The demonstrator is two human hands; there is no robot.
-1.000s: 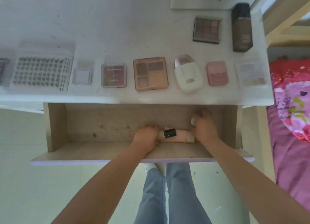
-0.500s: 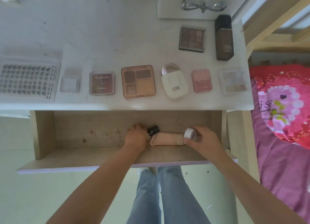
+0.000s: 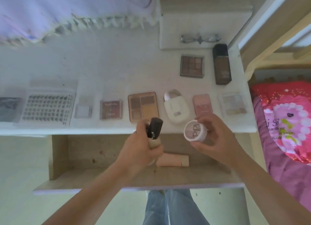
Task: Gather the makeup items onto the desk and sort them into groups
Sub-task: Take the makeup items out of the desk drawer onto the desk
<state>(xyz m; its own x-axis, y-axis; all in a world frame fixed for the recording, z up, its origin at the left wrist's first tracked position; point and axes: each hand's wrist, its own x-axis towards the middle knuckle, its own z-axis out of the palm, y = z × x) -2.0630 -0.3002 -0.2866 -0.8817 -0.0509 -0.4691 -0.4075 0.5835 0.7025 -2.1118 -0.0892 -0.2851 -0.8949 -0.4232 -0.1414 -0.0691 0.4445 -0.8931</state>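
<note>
My left hand [image 3: 141, 150] grips a beige tube with a dark brown cap [image 3: 154, 129], lifted above the open wooden drawer [image 3: 84, 150]. My right hand [image 3: 213, 137] holds a round white jar [image 3: 194, 131] by its sides, just over the front edge of the white desk [image 3: 117, 64]. A peach tube [image 3: 173, 160] lies alone in the drawer between my hands. Along the desk front sit a row of palettes: a maroon one [image 3: 111, 109], a large tan one [image 3: 143, 106], a white compact [image 3: 175, 106], a pink one [image 3: 202, 105] and a clear pale one [image 3: 234, 106].
A brown palette [image 3: 192, 65] and a dark foundation bottle [image 3: 221, 64] sit at the back right. A lash tray [image 3: 48, 109] and a small clear case [image 3: 83, 109] lie at the left. Glasses [image 3: 200, 38] rest on a white box. A pink bed [image 3: 286, 123] is to the right.
Both hands rose out of the drawer, the left with the brown-capped tube and the right with the white jar. The peach tube stayed in the drawer.
</note>
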